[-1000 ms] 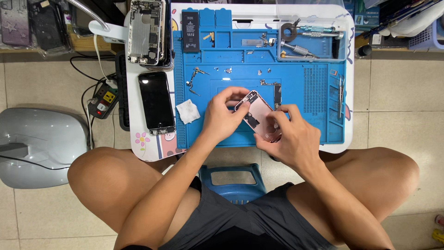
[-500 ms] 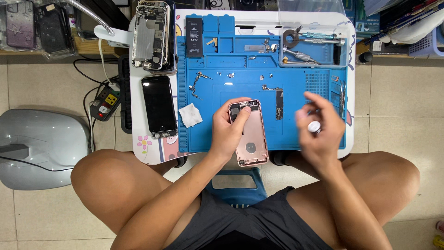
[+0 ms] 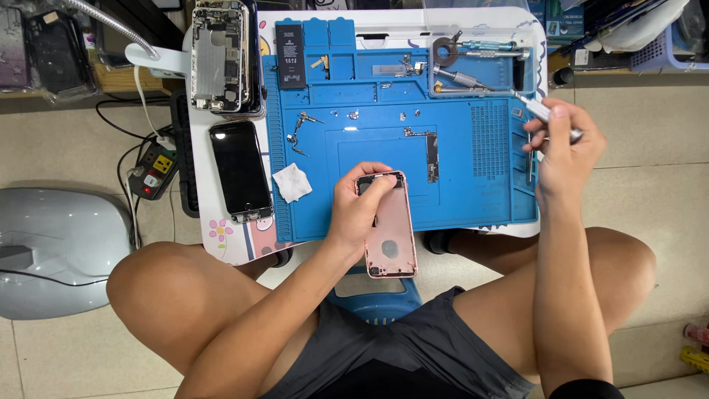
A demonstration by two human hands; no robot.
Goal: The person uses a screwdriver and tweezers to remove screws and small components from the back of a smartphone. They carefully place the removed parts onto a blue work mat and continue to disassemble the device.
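My left hand (image 3: pixel 357 210) grips a rose-gold phone back housing (image 3: pixel 390 229) by its top left, holding it over the front edge of the blue repair mat (image 3: pixel 369 111). My right hand (image 3: pixel 563 151) is out at the mat's right edge, fingers closed around a silver screwdriver (image 3: pixel 543 114) whose tip points up and left. A small circuit board (image 3: pixel 431 154) lies on the mat between the two hands.
A black phone screen (image 3: pixel 240 171) and a white cloth (image 3: pixel 292 182) lie left of the housing. An opened phone chassis (image 3: pixel 220 58) and a black battery (image 3: pixel 290 44) sit at the back. A clear tool tray (image 3: pixel 473 66) holds screwdrivers. A power strip (image 3: pixel 151 170) lies on the floor.
My right hand left the housing, swung right to the mat's edge and now holds a screwdriver. The housing turned lengthwise in my left hand.
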